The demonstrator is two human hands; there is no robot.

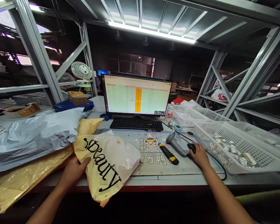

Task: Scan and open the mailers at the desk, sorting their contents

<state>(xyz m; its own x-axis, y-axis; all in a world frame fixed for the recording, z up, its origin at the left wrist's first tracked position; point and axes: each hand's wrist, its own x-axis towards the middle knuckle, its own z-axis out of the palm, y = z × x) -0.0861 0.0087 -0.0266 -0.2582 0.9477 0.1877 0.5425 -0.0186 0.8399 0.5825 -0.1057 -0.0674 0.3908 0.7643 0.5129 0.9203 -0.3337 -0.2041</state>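
Observation:
Pinched in my left hand (76,171) is the edge of a yellow and white plastic bag (112,160) printed with black lettering that reads "beauty". The bag rests on the desk, and its lower corner hangs over the front edge. My right hand (200,155) is closed over a black computer mouse (191,147), most of which the fingers hide. Just left of the mouse lies a grey barcode scanner (177,143). A black and yellow box cutter (169,154) rests on the printed desk mat (149,165). Behind them stand a black keyboard (136,123) and a lit monitor (136,95) showing a spreadsheet.
Grey-white mailer bags (35,133) and a yellow padded one (35,171) pile up on the left, near a small carton (77,98) and a tape roll (22,109). White plastic baskets (238,124) with small bottles stand right. Metal uprights (37,53) frame the desk.

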